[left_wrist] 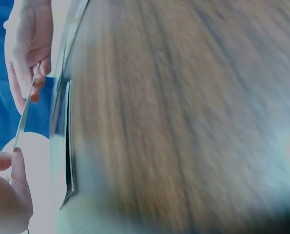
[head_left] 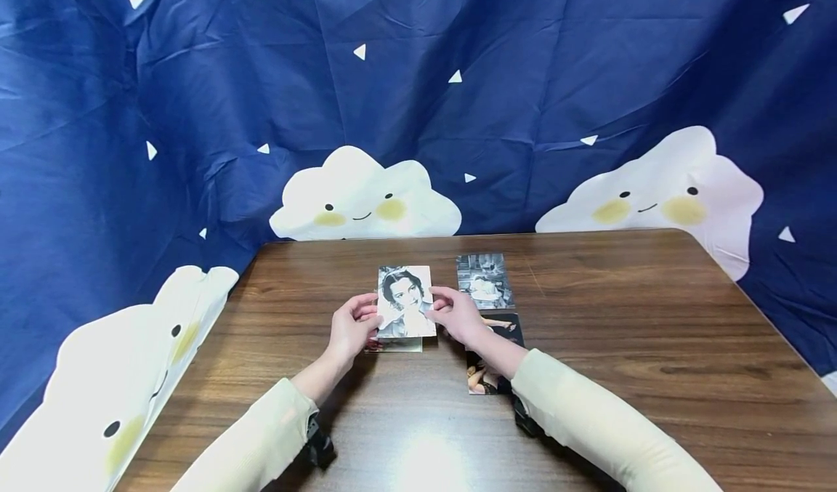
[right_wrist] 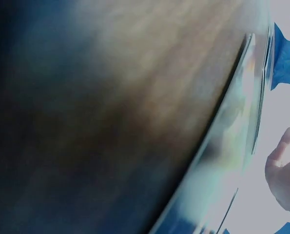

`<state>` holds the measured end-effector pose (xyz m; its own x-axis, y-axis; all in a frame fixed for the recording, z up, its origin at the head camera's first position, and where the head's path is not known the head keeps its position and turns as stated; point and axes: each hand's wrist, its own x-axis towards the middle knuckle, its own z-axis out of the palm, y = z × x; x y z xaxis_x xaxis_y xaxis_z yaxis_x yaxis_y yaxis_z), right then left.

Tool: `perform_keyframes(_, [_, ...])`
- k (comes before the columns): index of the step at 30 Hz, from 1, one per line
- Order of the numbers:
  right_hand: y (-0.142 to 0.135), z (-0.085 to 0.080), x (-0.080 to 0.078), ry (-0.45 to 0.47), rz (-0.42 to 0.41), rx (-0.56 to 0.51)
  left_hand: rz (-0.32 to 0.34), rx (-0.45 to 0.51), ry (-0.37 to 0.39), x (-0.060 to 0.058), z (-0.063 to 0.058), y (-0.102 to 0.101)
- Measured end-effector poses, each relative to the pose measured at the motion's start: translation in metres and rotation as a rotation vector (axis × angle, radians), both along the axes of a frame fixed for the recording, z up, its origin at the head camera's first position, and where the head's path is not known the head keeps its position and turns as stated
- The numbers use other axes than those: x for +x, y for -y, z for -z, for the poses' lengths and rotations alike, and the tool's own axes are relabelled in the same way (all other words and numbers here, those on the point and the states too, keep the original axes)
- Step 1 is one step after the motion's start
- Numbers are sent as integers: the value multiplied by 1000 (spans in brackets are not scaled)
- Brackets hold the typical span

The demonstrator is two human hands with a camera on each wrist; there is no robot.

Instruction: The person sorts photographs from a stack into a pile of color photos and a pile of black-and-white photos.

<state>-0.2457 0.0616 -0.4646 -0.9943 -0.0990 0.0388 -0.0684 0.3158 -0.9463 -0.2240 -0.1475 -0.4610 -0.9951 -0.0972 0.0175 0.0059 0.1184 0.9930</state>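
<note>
A black-and-white portrait photo card (head_left: 407, 307) is held up over the table between both hands. My left hand (head_left: 353, 326) pinches its left edge, while my right hand (head_left: 459, 319) pinches the right edge. In the left wrist view the card (left_wrist: 26, 114) appears edge-on, raised off the tabletop, with fingers and thumb at either end. Beneath it lies another photo card (head_left: 402, 345), mostly covered. Right of it are a grey photo card (head_left: 484, 283) and a dark photo card (head_left: 477, 357), the latter partly hidden by my right wrist.
The brown wood-grain table (head_left: 654, 332) has a bright glare patch near its front. Behind it hangs a dark blue curtain (head_left: 418, 99) printed with white clouds and small triangles. A black wrist camera (head_left: 320, 445) sits under the left sleeve.
</note>
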Motion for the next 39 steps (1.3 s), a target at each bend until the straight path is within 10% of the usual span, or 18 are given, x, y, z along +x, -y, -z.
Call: perform_keyframes(39, [-106,-8,-20,-160,227,12,236,-24,-33,-29,-1,-112])
